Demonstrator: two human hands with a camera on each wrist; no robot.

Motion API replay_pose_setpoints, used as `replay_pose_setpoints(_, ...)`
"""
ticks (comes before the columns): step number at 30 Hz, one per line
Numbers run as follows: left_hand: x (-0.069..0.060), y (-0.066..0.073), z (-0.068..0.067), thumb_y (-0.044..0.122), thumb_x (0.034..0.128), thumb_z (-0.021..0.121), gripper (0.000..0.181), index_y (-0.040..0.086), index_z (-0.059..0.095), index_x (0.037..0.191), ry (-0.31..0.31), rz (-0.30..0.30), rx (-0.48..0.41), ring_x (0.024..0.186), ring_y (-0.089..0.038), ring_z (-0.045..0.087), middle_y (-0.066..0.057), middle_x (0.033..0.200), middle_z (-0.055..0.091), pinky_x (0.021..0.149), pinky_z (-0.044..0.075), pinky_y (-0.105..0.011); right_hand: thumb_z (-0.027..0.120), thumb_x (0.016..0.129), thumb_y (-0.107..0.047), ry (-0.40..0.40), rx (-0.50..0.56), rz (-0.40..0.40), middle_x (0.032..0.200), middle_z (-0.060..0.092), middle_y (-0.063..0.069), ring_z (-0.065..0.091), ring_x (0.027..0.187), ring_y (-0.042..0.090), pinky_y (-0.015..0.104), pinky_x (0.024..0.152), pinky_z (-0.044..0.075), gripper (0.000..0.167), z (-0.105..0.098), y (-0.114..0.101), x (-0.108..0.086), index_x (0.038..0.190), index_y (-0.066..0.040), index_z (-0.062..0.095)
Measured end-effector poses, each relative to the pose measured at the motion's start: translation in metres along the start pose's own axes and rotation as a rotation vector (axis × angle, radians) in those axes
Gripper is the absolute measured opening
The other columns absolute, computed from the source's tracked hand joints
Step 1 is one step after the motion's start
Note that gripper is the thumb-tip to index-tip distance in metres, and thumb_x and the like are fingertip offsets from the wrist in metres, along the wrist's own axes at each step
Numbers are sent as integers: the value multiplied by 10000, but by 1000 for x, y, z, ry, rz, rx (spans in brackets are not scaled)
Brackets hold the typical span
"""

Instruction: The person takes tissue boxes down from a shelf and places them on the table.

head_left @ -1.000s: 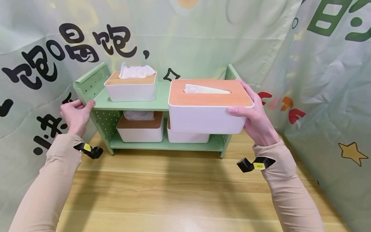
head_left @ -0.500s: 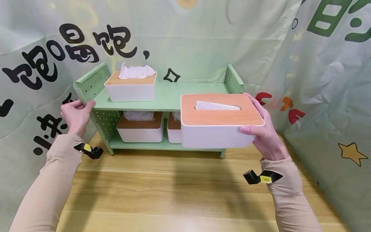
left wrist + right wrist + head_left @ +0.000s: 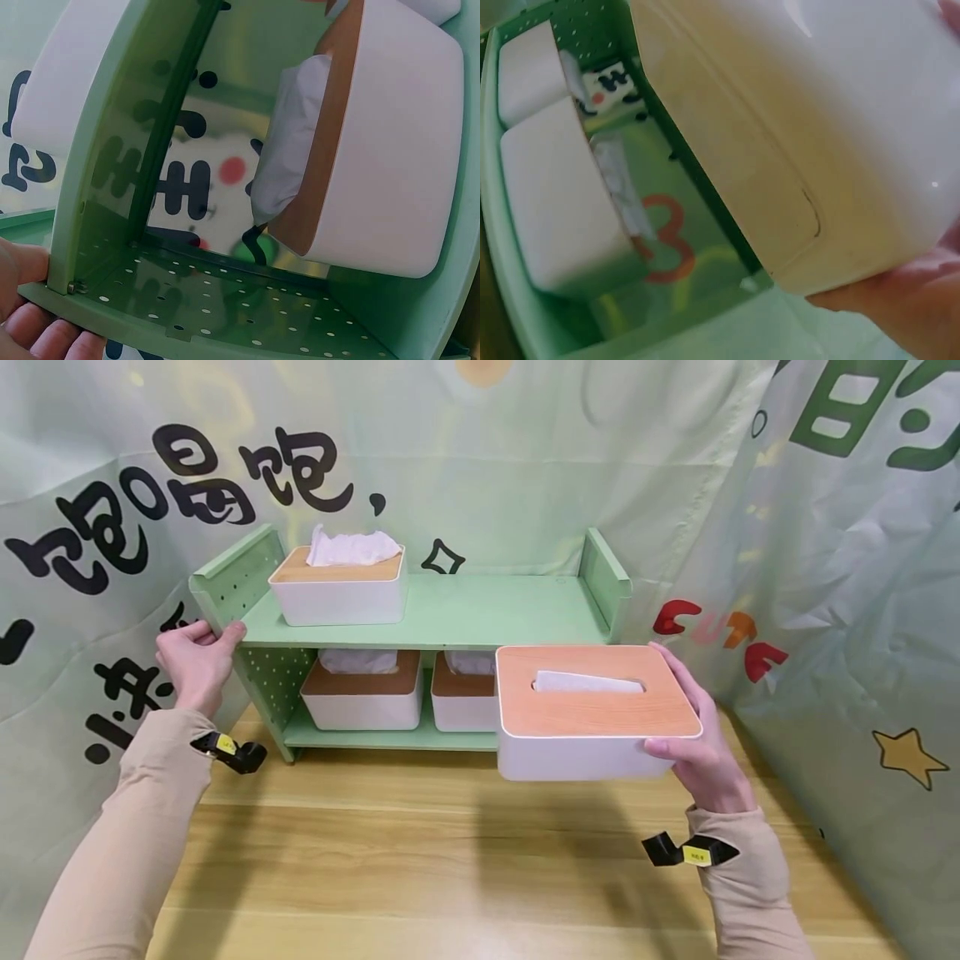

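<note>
My right hand [image 3: 708, 764] holds a white tissue box [image 3: 592, 714] with a wood-look lid by its right end, thumb on the front wall. The box hangs in the air before the right part of a green two-tier shelf [image 3: 502, 610], a white tissue showing in its slot. In the right wrist view its pale underside [image 3: 780, 172] fills much of the picture. My left hand [image 3: 197, 664] grips the shelf's left side at the upper tier. The left wrist view shows the thumb and fingertips [image 3: 60, 334] about that perforated side panel.
Another tissue box [image 3: 337, 602] stands on the upper tier at the left. Two more, a left one [image 3: 363, 710] and a partly hidden right one [image 3: 461, 712], sit on the lower tier. The shelf stands on a wooden table [image 3: 375, 860], with printed cloth [image 3: 487, 485] behind it.
My right hand has brought the tissue box down, toward me and a little to the right, uncovering the upper tier's right part. My left hand stays on the shelf.
</note>
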State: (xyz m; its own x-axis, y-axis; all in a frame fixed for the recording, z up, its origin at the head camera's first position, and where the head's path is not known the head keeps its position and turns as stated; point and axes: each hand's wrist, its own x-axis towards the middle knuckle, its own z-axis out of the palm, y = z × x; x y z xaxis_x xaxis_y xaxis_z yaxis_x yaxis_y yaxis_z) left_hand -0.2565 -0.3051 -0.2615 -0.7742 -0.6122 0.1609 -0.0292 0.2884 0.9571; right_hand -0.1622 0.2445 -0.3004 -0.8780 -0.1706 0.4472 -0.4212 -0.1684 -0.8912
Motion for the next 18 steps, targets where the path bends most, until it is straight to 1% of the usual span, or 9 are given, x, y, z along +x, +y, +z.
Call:
replay_pose_setpoints(4,0,0,0,224,900,731,503,49,608,1355,-2,-6,-9,587,156,555,348,525,524,572,458,-28,563,636,115,-1,5,13,1385,485,60,462,1204,237,287,898,524,997,-8,8,-9,1568,-134,312)
replay_pose_setpoints(10,1,0,0,222,907,726,508,46,595,1365,-16,-15,-26,586,159,561,348,521,526,583,469,-22,589,653,104,-22,8,20,1397,479,36,449,1218,210,270,938,492,1001,-18,19,-22,1579,-107,276)
replay_pose_setpoints(14,2,0,0,224,910,724,509,49,594,1369,-19,-19,-25,592,155,564,344,526,526,586,473,-24,612,642,97,-12,7,26,1391,488,27,454,1208,190,265,949,474,1024,-24,26,-28,1584,-80,252)
replay_pose_setpoints(18,2,0,1,227,910,724,514,51,590,1374,-21,-27,-28,593,153,565,341,527,526,587,476,-24,612,634,99,-16,18,11,1383,503,19,468,1191,169,254,952,469,1041,-30,34,-32,1589,-49,224)
